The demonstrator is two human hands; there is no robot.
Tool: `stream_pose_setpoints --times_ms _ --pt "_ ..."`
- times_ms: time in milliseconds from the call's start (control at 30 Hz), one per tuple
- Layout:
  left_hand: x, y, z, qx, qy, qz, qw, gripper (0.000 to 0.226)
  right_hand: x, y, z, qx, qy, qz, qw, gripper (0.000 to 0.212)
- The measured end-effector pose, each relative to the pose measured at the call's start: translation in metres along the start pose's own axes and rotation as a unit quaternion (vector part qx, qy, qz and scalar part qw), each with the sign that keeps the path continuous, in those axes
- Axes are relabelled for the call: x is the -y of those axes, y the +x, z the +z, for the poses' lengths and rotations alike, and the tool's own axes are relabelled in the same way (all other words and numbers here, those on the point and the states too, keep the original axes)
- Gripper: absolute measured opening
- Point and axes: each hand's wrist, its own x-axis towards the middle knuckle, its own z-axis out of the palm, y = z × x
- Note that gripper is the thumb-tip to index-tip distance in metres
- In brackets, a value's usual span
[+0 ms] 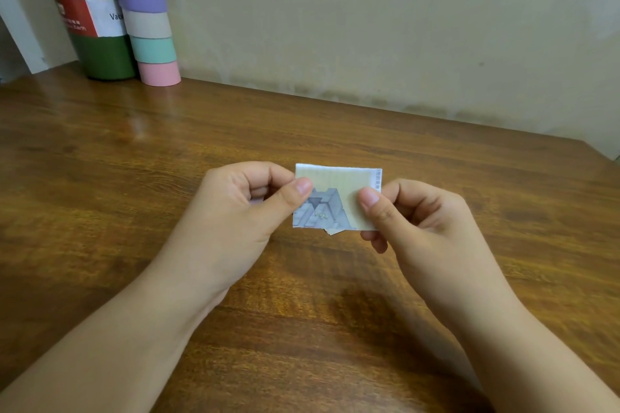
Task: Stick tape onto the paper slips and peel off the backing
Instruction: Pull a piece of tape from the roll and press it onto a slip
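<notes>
Held up over a wooden desk (134,151), clear of its surface: a small paper slip (337,198), printed with a grey block-like drawing on its lower left and a pale greenish band across the top, with a line of tiny print down the right edge. Pinched at the left edge between thumb and curled forefinger of the left hand (235,208), the thumb tip lying on the printed face. Pinched likewise at the right edge by the right hand (419,214), thumb on the front, remaining fingers folded behind and under the slip. Both hands closed narrowly on the paper, neither spread wide.

Judged to be the peeling step, or the moment just before it (a small torn-looking tab juts out at the bottom edge, though whether it is backing or paper cannot be told). Next move likely to call for a fingernail worked under one layer at a corner, then a slow pull with the other hand keeping the slip flat and taut, lest the thin paper tear or curl.

Standing well apart at the far left against the wall: a stack of pastel tape rolls (147,13), just beside a dark green flask (90,40).
</notes>
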Motion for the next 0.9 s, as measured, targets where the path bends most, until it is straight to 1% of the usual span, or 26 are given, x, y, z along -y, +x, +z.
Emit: stream_pose_setpoints --times_ms 167,267,333,367,400,467,500,533,567,600,633,667,733,800,900 --pt "0.003 0.001 0.000 -0.005 0.016 0.004 1.000 0.012 0.000 0.000 0.000 0.001 -0.003 -0.004 1.000 0.034" --pt "0.007 0.001 -0.003 0.008 0.033 0.012 0.999 0.018 -0.002 0.001 -0.001 -0.003 -0.018 -0.003 1.000 0.033" --pt "0.011 0.001 -0.004 0.021 0.072 0.019 0.997 0.019 -0.004 0.001 -0.001 -0.006 -0.036 0.009 0.999 0.030" --pt "0.014 0.001 -0.004 0.021 0.116 0.022 0.993 0.021 -0.005 0.003 -0.003 -0.004 -0.058 0.019 0.998 0.029" --pt "0.017 -0.001 -0.004 0.019 0.180 0.024 0.983 0.022 -0.007 0.004 -0.006 0.002 -0.091 0.034 0.995 0.030" --pt "0.020 -0.003 -0.002 0.041 0.327 0.044 0.943 0.017 -0.010 0.008 -0.014 0.030 -0.182 0.080 0.980 0.032" --pt "0.022 -0.004 -0.002 0.072 0.387 0.057 0.918 0.020 -0.012 0.009 -0.017 0.050 -0.238 0.104 0.964 0.033" --pt "0.024 -0.005 -0.002 0.107 0.425 0.064 0.897 0.025 -0.015 0.010 -0.019 0.068 -0.298 0.121 0.944 0.036" --pt "0.026 -0.005 -0.002 0.140 0.443 0.065 0.883 0.031 -0.018 0.011 -0.019 0.080 -0.357 0.126 0.922 0.038" --pt "0.028 -0.007 -0.001 0.166 0.449 0.066 0.876 0.034 -0.022 0.011 -0.018 0.087 -0.403 0.122 0.903 0.039" --pt "0.030 -0.008 0.000 0.185 0.449 0.071 0.871 0.036 -0.025 0.010 -0.016 0.086 -0.429 0.112 0.892 0.037" --pt "0.031 -0.009 0.002 0.198 0.450 0.077 0.867 0.036 -0.029 0.010 -0.014 0.081 -0.439 0.099 0.889 0.032" --pt "0.033 -0.011 0.004 0.213 0.455 0.080 0.861 0.035 -0.032 0.011 -0.012 0.071 -0.444 0.076 0.890 0.030" --pt "0.036 -0.011 0.006 0.212 0.458 0.073 0.860 0.036 -0.034 0.011 -0.013 0.073 -0.454 0.062 0.886 0.035" --pt "0.038 -0.011 0.006 0.206 0.452 0.068 0.865 0.039 -0.037 0.010 -0.008 0.100 -0.432 0.052 0.895 0.037"
